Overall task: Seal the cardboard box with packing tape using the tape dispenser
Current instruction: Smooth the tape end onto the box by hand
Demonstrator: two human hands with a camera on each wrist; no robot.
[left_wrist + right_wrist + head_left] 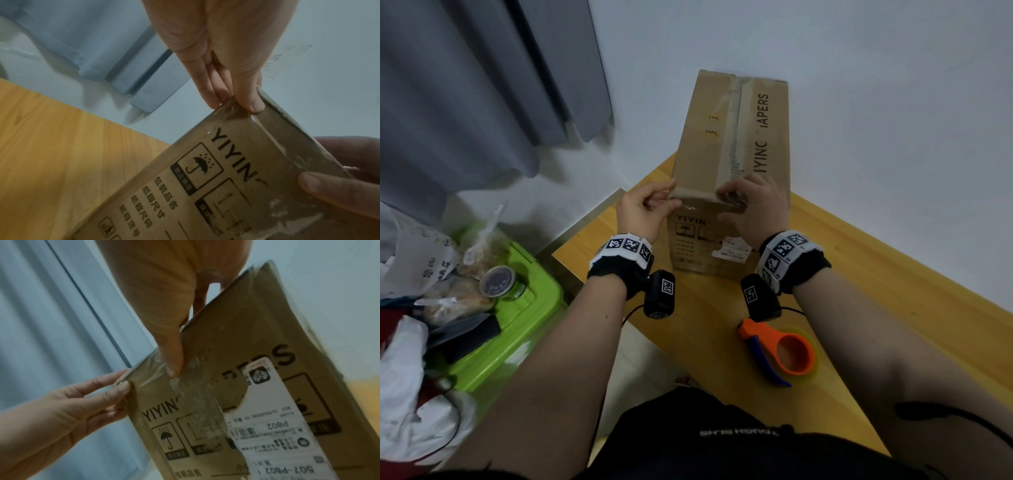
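The brown cardboard box (709,137) stands on the wooden table (876,274), flaps closed, with clear tape along the top seam. My left hand (650,205) pinches the box's near left top corner, thumb on the front face, fingers on the side (213,91). My right hand (750,205) lies over the near top edge at the seam, its thumb (172,356) pressing wrinkled clear tape (197,394) onto the front face. The orange tape dispenser (777,353) with a blue handle lies on the table near me, untouched, under my right forearm.
A white shipping label (732,248) is stuck on the box front. A green bin (524,325) piled with bags and a jar stands left of the table. Grey curtains (465,85) hang at the left; a white wall stands behind the box.
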